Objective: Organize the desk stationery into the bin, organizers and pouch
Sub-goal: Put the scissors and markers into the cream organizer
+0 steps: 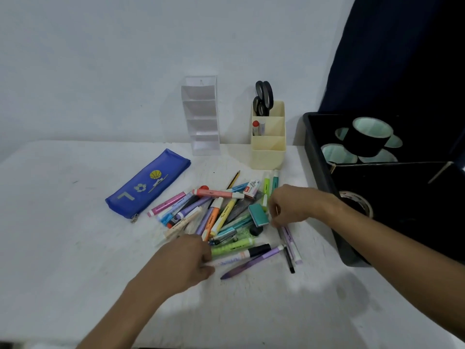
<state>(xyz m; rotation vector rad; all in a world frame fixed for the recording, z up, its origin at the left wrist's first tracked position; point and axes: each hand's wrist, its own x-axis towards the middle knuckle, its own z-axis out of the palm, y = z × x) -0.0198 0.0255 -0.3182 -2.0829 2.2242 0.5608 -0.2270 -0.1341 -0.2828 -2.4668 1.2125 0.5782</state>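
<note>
A heap of pens, highlighters and markers (221, 217) lies mid-table. My left hand (186, 258) reaches into its near side, fingers curled round the end of a white marker with a black cap (241, 255). At the heap's right edge my right hand (294, 205) is beside a teal eraser (259, 215), its fingertips pinching the top of a lilac pen (289, 238). A zipped blue pouch (148, 185) lies to the left. The clear tiered organizer (201, 117) and the cream organizer (268, 152) stand at the wall. The black bin (317, 152) sits on the right.
Scissors (264, 96) and a red-capped glue stick (256, 127) stand in the cream organizer. Several tape rolls (367, 137) lie in the bin. A staples box (251, 188) rests on the heap's far side. A dark curtain (402, 59) hangs behind the bin.
</note>
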